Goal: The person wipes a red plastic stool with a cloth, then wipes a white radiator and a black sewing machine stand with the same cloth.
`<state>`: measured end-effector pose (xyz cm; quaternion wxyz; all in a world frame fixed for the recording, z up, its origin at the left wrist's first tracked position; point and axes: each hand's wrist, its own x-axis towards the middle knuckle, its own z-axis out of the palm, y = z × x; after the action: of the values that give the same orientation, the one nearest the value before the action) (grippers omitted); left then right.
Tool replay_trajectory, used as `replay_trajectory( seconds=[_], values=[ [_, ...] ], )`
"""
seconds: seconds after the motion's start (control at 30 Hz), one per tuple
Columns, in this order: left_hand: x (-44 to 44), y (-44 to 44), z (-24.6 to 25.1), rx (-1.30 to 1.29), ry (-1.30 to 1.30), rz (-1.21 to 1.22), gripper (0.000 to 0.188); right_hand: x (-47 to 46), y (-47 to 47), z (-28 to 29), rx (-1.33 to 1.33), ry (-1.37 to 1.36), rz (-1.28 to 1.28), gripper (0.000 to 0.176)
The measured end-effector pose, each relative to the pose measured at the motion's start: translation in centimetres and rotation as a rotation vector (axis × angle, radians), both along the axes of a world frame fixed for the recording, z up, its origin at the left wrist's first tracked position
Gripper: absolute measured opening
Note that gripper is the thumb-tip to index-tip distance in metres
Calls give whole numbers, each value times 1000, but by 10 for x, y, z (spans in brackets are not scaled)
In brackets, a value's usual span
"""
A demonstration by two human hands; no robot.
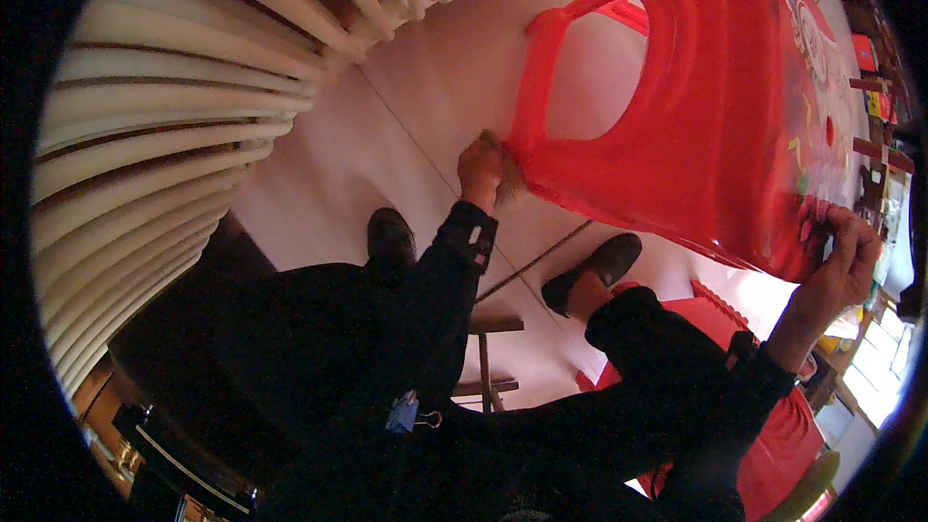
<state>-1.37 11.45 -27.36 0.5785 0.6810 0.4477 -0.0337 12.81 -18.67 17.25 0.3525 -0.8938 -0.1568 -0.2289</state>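
Note:
A red plastic stool (689,109) is tipped on its side in front of me, its printed seat facing right and its legs towards the left. My right hand (841,261) grips the near corner of the seat, thumb and fingers at the edge. My left hand (480,168) is curled into a fist beside the end of the stool's near leg. A tan, bristly thing (513,181) sticks out of that fist against the leg; its exact kind is blurred.
A cream ribbed radiator (188,109) curves along the left. My dark shoes (391,235) stand on the pale tiled floor (435,87). A thin dark line (533,261) crosses between them. More red plastic (681,315), a wooden frame (484,355) and red fabric (783,442) lie nearer me.

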Motion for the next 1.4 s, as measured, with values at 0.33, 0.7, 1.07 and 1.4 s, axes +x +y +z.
replay_trajectory(
  seconds=[0.33,0.7,1.07,1.4],
  values=[
    [43,14,94,25,-212,76,32,-2,0,3,-44,-10,51,15],
    [196,97,92,440,-239,-174,39,-7,2,2,44,66,-39,15],
    [179,112,118,-432,-388,-413,45,-6,5,1,51,70,-11,12],
    [22,46,150,-71,-230,-460,47,-5,14,-3,24,26,-24,6]
  ],
)
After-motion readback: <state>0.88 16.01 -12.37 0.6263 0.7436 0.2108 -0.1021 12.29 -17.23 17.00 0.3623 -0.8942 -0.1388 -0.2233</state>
